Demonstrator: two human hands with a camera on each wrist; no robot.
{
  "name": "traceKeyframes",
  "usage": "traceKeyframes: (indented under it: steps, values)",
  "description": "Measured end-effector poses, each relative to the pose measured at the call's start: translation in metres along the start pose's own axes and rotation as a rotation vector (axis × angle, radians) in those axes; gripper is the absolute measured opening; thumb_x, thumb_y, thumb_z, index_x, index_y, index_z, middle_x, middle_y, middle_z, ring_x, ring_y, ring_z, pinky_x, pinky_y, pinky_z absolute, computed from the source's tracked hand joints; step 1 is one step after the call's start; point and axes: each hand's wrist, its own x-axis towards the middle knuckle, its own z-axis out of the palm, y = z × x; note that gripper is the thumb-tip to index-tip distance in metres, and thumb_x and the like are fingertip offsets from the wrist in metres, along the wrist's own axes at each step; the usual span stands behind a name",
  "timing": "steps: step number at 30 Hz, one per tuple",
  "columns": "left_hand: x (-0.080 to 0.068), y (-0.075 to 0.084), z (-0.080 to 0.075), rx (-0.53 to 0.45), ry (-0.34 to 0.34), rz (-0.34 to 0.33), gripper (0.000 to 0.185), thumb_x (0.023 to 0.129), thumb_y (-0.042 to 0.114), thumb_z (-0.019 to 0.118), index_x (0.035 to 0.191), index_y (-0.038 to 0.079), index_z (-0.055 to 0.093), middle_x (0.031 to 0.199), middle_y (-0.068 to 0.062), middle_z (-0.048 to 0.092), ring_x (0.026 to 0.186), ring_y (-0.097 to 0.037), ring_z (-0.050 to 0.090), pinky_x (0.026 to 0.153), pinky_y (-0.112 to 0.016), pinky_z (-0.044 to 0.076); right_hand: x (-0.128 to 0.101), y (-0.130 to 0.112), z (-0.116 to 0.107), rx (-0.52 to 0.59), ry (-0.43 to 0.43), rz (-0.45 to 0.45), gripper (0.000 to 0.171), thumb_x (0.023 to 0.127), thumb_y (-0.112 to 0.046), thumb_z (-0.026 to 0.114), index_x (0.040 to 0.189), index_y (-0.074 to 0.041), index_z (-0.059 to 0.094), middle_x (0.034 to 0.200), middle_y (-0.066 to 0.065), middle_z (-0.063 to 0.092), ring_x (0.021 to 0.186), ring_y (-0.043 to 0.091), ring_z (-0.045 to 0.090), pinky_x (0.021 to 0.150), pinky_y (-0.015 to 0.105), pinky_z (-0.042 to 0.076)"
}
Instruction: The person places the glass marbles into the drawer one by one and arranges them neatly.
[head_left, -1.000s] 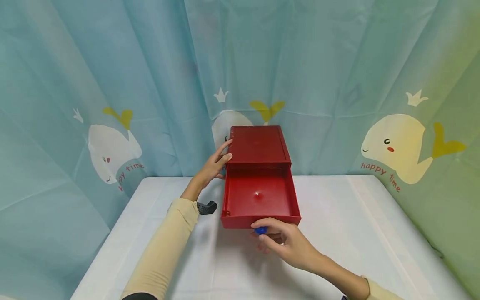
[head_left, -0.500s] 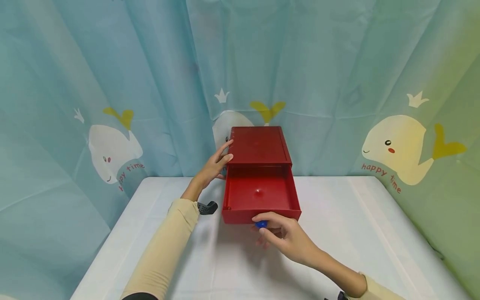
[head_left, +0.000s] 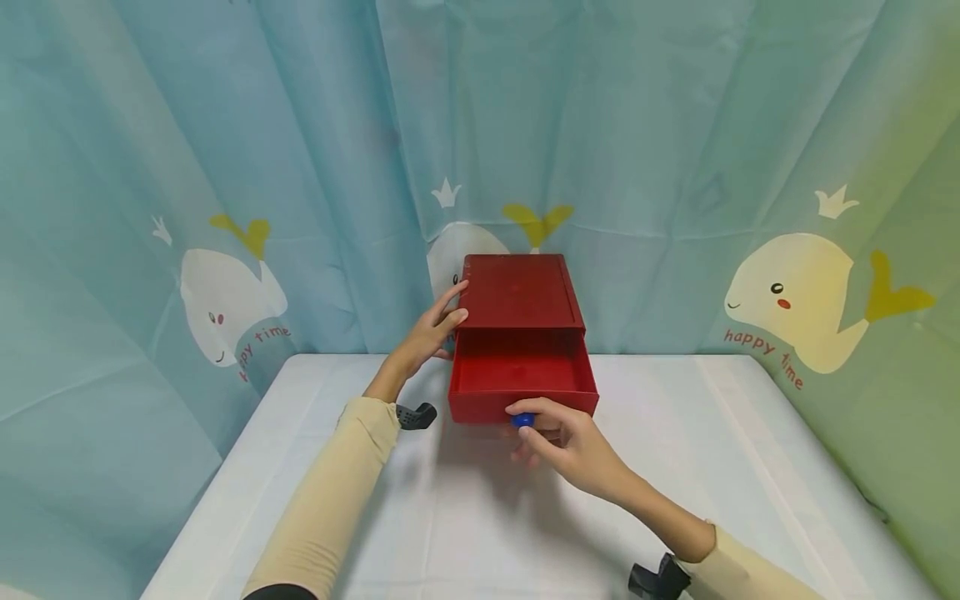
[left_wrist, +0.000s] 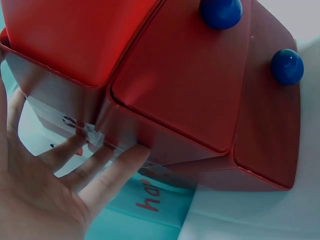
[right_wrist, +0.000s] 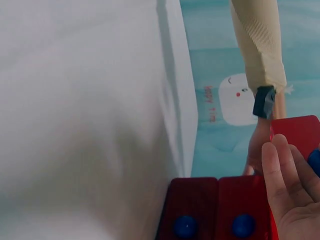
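A red drawer cabinet [head_left: 517, 287] stands at the back of the white table. Its top drawer [head_left: 480, 408] is partly pulled out, and the inside that shows holds nothing. My right hand [head_left: 573, 446] pinches the round blue knob [head_left: 522, 420] on that drawer's front between thumb and index finger. In the right wrist view the other fingers [right_wrist: 282, 170] stretch out beside the drawer front. My left hand [head_left: 427, 333] rests against the cabinet's left side, fingers spread and fairly straight. Below, the left wrist view shows two closed drawers with blue knobs [left_wrist: 287, 66].
A pale blue curtain [head_left: 637, 167] printed with whales hangs right behind the cabinet and along both sides. White cloth covers the table [head_left: 697, 467]. Black wrist mounts [head_left: 416, 416] sit on both forearms.
The top drawer has slid back some way into the cabinet, the right hand moving forward with its knob. The left hand stays in place on the cabinet's side.
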Motion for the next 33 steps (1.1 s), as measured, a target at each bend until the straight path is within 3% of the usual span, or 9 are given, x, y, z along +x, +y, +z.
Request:
traceKeyframes:
  steps: [7, 21, 29, 33]
  values:
    - [0.0, 0.0, 0.001, 0.002, -0.001, 0.001, 0.064, 0.102, 0.046, 0.049, 0.161, 0.046, 0.024, 0.162, -0.013, 0.036, 0.141, -0.038, 0.045, 0.091, -0.069, 0.051, 0.012, 0.008, -0.006, 0.022, -0.01, 0.005, 0.035, 0.1, 0.002, 0.062, 0.133, -0.008, 0.062, 0.112, 0.01, 0.075, 0.076, 0.029, 0.075, 0.069, 0.04, 0.062]
    - [0.001, -0.001, 0.001, -0.009, 0.004, 0.001, 0.065, 0.101, 0.05, 0.051, 0.161, 0.046, 0.026, 0.16, -0.014, 0.038, 0.14, -0.037, 0.045, 0.09, -0.068, 0.052, 0.037, 0.025, -0.021, 0.055, 0.013, 0.076, 0.032, 0.102, -0.002, 0.06, 0.134, -0.007, 0.061, 0.112, 0.015, 0.075, 0.08, 0.032, 0.075, 0.068, 0.041, 0.063]
    - [0.001, -0.001, 0.001, -0.007, 0.0, -0.004, 0.065, 0.103, 0.043, 0.049, 0.163, 0.043, 0.022, 0.161, -0.017, 0.036, 0.14, -0.04, 0.044, 0.087, -0.067, 0.053, 0.052, 0.037, -0.026, 0.092, 0.022, 0.094, 0.033, 0.105, -0.006, 0.057, 0.138, -0.006, 0.058, 0.117, 0.033, 0.068, 0.086, 0.053, 0.069, 0.07, 0.041, 0.063]
    - [-0.003, 0.005, 0.002, -0.005, -0.002, -0.006, 0.066, 0.103, 0.042, 0.05, 0.163, 0.041, 0.022, 0.161, -0.018, 0.036, 0.142, -0.04, 0.042, 0.089, -0.068, 0.052, 0.059, 0.042, -0.028, 0.074, 0.033, 0.112, 0.033, 0.105, -0.009, 0.057, 0.138, -0.009, 0.058, 0.117, 0.027, 0.07, 0.087, 0.049, 0.072, 0.069, 0.041, 0.063]
